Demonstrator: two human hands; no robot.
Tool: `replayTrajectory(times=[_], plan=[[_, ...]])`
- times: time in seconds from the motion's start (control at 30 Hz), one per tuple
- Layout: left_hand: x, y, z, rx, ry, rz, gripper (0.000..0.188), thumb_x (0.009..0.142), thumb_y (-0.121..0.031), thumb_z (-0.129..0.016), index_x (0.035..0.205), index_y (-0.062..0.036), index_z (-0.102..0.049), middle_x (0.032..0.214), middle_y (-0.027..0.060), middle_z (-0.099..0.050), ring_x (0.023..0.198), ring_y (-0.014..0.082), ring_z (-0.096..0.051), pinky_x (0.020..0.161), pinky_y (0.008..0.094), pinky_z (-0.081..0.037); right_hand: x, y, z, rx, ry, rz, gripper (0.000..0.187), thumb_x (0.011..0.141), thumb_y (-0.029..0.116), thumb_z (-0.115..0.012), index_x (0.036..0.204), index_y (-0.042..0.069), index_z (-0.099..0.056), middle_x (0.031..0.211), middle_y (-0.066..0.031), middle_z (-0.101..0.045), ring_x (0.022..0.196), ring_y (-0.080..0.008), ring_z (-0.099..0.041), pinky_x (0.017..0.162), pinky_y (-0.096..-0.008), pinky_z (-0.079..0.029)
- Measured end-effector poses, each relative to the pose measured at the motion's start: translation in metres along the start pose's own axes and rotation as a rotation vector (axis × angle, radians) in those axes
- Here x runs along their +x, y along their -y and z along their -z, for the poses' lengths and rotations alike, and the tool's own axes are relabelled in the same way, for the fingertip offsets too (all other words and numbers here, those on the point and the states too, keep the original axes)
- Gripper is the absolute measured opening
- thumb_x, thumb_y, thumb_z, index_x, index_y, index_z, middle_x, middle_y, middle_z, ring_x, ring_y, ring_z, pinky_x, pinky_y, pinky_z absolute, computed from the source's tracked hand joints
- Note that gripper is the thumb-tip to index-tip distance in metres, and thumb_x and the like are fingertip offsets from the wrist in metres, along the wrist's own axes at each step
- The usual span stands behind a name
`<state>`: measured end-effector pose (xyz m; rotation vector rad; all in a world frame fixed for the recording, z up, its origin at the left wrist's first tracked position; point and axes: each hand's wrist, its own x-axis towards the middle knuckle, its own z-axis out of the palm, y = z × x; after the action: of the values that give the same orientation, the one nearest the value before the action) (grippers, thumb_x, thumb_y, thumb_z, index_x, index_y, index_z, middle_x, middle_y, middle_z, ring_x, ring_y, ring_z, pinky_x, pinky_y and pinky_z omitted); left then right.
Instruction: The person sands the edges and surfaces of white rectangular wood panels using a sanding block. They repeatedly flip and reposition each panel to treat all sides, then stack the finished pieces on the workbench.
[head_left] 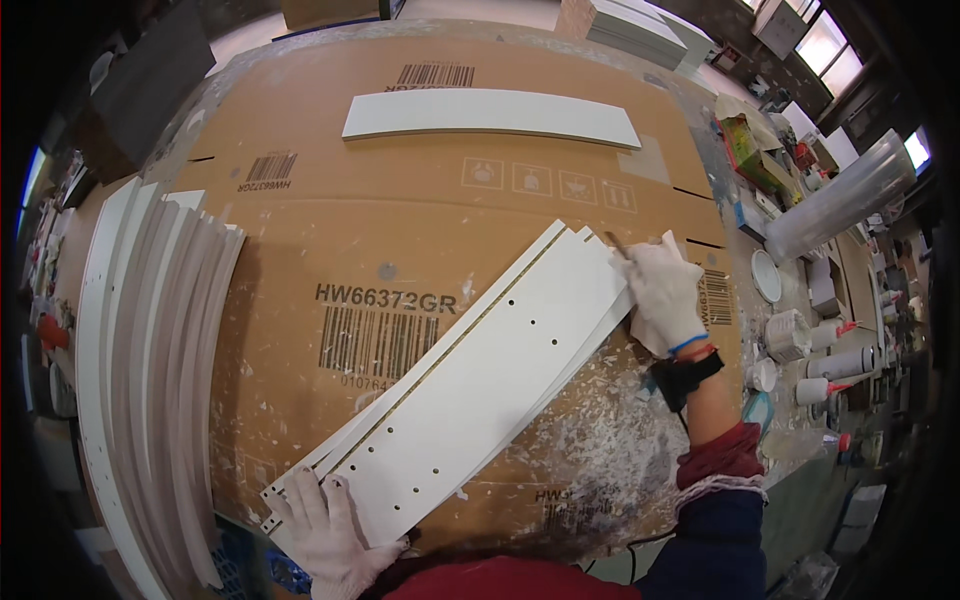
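Several white drilled panels lie stacked at a slant across the cardboard; the top panel (480, 390) has a long groove and dark round holes. My left hand (335, 525), in a pale glove, presses on their near-left end with its fingers spread. At the far-right end my gloved right hand (660, 300) is closed, with a thin dark stick-like tool (615, 241) poking out of its fingers. A white cloth or paper (682, 262) is bunched at the same hand; how it is held is hidden. The right wrist wears a black band.
Printed cardboard (290, 220) covers the table, with white flakes near its front. A single white panel (490, 112) lies at the far side. Many panels stand in a row (160, 380) at left. Along the right edge are a clear film roll (840, 195), bottles and a white tub (788, 335).
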<state>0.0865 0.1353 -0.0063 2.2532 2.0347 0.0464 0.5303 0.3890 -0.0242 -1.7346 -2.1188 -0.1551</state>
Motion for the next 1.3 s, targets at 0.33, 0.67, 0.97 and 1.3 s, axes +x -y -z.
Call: replayTrajectory(times=[0.33, 0.67, 0.97, 1.3], plan=[[0.015, -0.011, 0.000, -0.041, 0.022, 0.031, 0.113, 0.052, -0.060, -0.085, 0.138, 0.0029, -0.047, 0.147, 0.0408, -0.033, 0.138, 0.0538, -0.033, 0.115, 0.0694, -0.013, 0.005, 0.125, 0.009, 0.341, 0.284, 0.444, 0.012, 0.092, 0.017, -0.058, 0.100, 0.009, -0.061, 0.087, -0.0095, -0.064, 0.081, -0.0276, -0.068, 0.065, -0.0423, -0.054], [0.015, -0.008, -0.003, -0.003, -0.004, -0.014, 0.107, 0.073, -0.081, -0.060, 0.142, -0.0004, -0.046, 0.148, 0.0397, -0.032, 0.137, 0.0548, -0.034, 0.113, 0.0721, -0.013, 0.069, 0.063, -0.032, 0.112, 0.169, 0.103, 0.016, 0.095, 0.020, -0.054, 0.098, 0.005, -0.058, 0.087, -0.0181, -0.065, 0.085, -0.0384, -0.065, 0.073, -0.0474, -0.053], [0.013, -0.008, -0.006, 0.012, 0.016, 0.018, 0.112, 0.060, -0.065, -0.080, 0.144, -0.0025, -0.042, 0.148, 0.0400, -0.032, 0.139, 0.0549, -0.033, 0.114, 0.0671, -0.018, 0.042, 0.121, -0.009, 0.211, 0.328, 0.365, 0.014, 0.090, 0.015, -0.057, 0.100, 0.005, -0.059, 0.090, -0.0174, -0.065, 0.086, -0.0369, -0.066, 0.074, -0.0462, -0.053], [0.019, -0.008, -0.002, -0.044, -0.022, -0.029, 0.108, 0.067, -0.071, -0.072, 0.142, 0.0002, -0.044, 0.146, 0.0413, -0.034, 0.136, 0.0581, -0.032, 0.113, 0.0717, -0.012, 0.077, -0.003, 0.005, -0.074, 0.176, -0.272, 0.013, 0.093, 0.016, -0.055, 0.098, 0.004, -0.058, 0.092, -0.0185, -0.066, 0.090, -0.0402, -0.065, 0.079, -0.0490, -0.052]])
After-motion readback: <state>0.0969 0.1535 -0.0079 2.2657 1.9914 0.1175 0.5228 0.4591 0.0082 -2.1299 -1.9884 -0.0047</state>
